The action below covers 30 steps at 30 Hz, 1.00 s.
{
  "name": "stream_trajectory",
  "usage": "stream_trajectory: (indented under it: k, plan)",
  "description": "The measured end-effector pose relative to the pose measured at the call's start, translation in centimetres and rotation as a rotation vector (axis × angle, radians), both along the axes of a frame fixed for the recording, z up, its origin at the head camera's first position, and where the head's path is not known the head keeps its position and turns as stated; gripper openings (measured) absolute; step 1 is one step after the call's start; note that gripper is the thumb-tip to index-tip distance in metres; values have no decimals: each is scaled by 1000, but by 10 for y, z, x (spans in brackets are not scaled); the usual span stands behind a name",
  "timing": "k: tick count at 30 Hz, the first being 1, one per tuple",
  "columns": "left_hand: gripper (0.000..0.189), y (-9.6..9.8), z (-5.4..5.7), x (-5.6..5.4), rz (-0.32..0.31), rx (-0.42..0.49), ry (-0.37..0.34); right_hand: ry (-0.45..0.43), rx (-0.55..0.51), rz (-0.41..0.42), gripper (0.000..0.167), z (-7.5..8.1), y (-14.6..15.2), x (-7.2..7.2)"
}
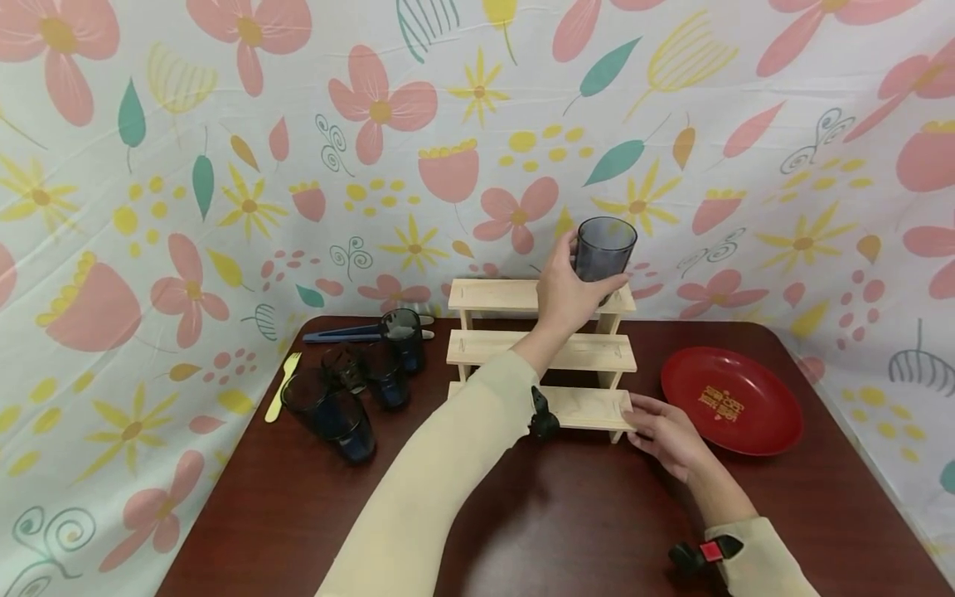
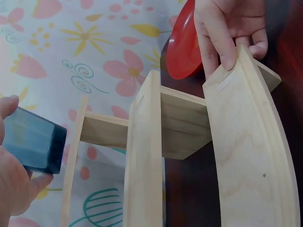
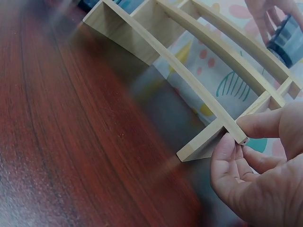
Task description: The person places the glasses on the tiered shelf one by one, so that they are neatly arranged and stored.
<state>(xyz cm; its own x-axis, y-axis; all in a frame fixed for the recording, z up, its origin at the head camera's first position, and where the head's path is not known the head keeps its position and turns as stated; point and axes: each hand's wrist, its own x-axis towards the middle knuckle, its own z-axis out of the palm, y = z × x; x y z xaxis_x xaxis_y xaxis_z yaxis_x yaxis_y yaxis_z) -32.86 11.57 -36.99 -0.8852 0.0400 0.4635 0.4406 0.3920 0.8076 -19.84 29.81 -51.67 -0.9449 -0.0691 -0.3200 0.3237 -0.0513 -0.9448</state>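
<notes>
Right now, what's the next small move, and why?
Probably ease the left hand down until the glass sits on the top shelf board. The left wrist view shows a gap between the glass's base and that board, and the right hand grips the bottom board at its right end, which should help steady the rack.

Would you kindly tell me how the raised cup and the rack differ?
The cup is bluish and see-through; the rack is pale wood. The cup is smaller than the rack. The left hand holds the cup above the top shelf; the rack stands on the table. Both are held: the right hand pinches the lowest shelf.
</notes>
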Motion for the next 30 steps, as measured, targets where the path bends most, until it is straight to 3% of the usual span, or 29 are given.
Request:
stream_trajectory:
  k: [10,19,24,30]
  plan:
    - [94,5,-2,-4,3,-5,-52,1,-2,-5,69,-2,3,-1]
    - [97,1,-3,-5,-42,-34,-69,-6,-9,-12,69,-1,2,0]
    - [100,-13,-3,6,-90,26,-80,-10,-3,-13,68,-1,1,-1]
    - [94,-41,-11,32,-168,122,-45,-5,3,-13,70,-1,0,0]
